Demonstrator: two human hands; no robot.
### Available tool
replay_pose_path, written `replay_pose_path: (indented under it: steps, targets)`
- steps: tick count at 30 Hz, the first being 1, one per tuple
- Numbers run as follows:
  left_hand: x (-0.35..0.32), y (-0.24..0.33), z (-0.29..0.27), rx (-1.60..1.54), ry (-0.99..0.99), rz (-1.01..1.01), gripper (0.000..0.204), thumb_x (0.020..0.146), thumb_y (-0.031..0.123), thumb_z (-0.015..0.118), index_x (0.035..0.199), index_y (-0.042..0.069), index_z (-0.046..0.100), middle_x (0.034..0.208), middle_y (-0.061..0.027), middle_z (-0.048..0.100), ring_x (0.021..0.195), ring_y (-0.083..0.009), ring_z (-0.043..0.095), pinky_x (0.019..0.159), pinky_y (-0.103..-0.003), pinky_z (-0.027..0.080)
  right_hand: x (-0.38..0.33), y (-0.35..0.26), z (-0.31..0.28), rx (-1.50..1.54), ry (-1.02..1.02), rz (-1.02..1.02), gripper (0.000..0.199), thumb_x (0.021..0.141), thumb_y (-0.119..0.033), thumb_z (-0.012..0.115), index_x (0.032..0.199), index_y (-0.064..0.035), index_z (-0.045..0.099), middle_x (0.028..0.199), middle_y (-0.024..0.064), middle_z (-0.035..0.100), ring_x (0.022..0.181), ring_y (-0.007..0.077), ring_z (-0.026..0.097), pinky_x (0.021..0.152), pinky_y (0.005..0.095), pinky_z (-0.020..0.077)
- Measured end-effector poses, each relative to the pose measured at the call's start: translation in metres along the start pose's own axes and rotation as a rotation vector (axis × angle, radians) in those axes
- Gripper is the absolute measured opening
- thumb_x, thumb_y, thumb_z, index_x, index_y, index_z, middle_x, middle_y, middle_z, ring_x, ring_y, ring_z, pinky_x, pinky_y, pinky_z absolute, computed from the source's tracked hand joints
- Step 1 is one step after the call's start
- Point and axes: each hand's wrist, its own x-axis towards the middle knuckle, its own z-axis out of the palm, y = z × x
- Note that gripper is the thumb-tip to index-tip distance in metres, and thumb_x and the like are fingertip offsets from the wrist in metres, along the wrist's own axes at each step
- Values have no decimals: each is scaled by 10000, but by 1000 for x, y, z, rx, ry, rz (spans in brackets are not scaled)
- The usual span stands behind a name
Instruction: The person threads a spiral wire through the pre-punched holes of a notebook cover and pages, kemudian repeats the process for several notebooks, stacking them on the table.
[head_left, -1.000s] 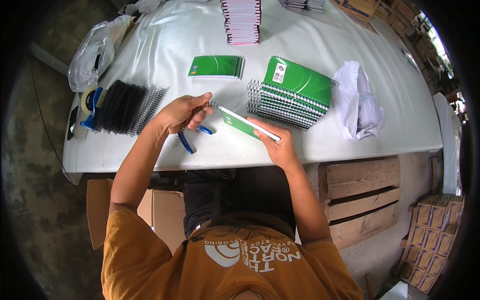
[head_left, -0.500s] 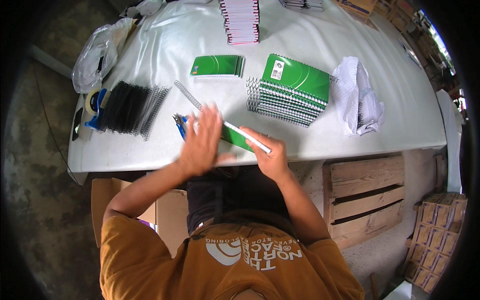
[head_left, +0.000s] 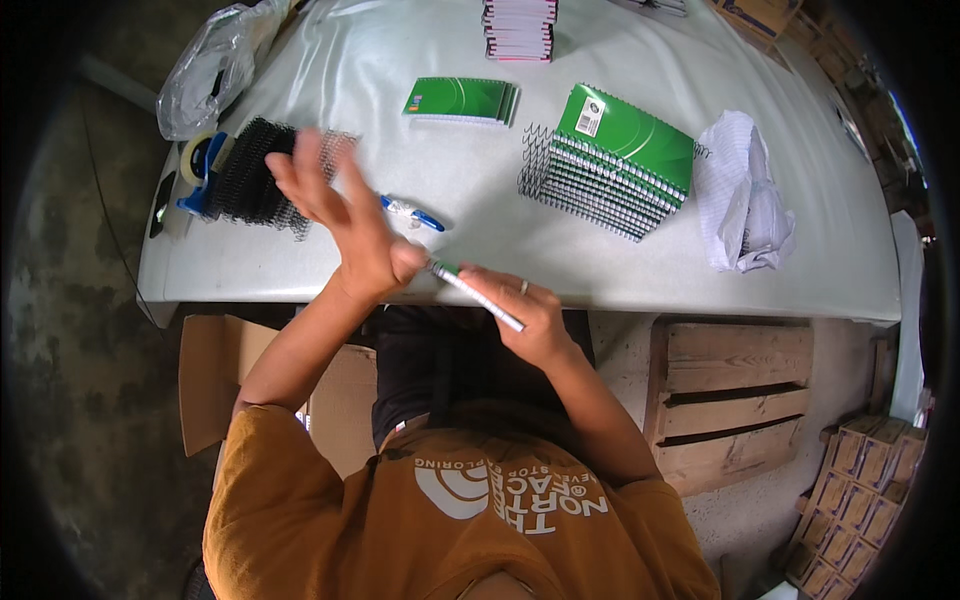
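My right hand (head_left: 535, 318) grips a green-covered notebook (head_left: 480, 297), seen almost edge-on above the table's near edge. My left hand (head_left: 350, 215) is open, its fingers spread and blurred by motion. The heel of its palm lies at the notebook's far-left end, where a bit of dark wire coil shows; whether they touch I cannot tell. Past the left fingers lies a pile of black spiral coils (head_left: 250, 180), partly covered by that hand. Beyond my hands rests a blue-handled tool (head_left: 418, 214), its other end hidden behind my left hand.
Green spiral-bound notebooks (head_left: 625, 165) are stacked at the right, beside a white plastic bag (head_left: 745, 195) holding coils. Further back lie flat green notebooks (head_left: 460, 100) and a tall pile of pads (head_left: 520, 30). A blue tape dispenser (head_left: 205, 165) stands left; below is an open carton (head_left: 345, 395).
My left hand has swung left, its fingers spreading toward the black coils. The long coil sticking out past the notebook no longer shows. The notebook sits lower and the whole view has shifted slightly.
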Motion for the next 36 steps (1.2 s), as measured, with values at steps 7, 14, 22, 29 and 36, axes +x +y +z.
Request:
replay_pose_path:
  steps: [7,14,22,29,36]
  targets:
    - [1,1,4,-219,143,169,1233,637,814,476,1412,-70,103,1414,-401,-8,1346,-512,24,1000,-689,25,-7,0,4,-59,15,37,650,729,112,560,1342,-25,396,1107,136,628,940,325,631,771,371,519]
    - [-23,28,13,-290,13,443,1146,651,802,501,1381,-24,188,1380,-362,202,1289,-537,195,990,-695,154,-5,6,5,93,61,88,709,748,49,622,1384,-51,325,1133,156,615,950,339,629,765,378,521]
    - [-50,34,17,-230,-364,400,1194,646,812,485,1409,-46,157,1408,-393,93,1267,-620,102,982,-701,140,4,12,14,147,95,172,680,783,48,573,1391,-93,303,1133,151,617,969,337,626,781,372,518]
    - [-15,31,24,-294,-162,164,1150,701,766,481,1385,-101,160,1412,-357,174,1316,-548,105,1001,-676,106,7,12,16,212,-13,247,657,836,-43,576,1404,-84,247,1130,158,618,985,347,616,824,355,496]
    - [48,38,-26,-168,-245,51,553,748,367,696,1201,83,555,1270,-123,496,1176,-271,465,996,-455,241,9,15,3,169,49,341,844,763,62,603,1438,-131,134,1005,186,651,939,367,633,751,378,511]
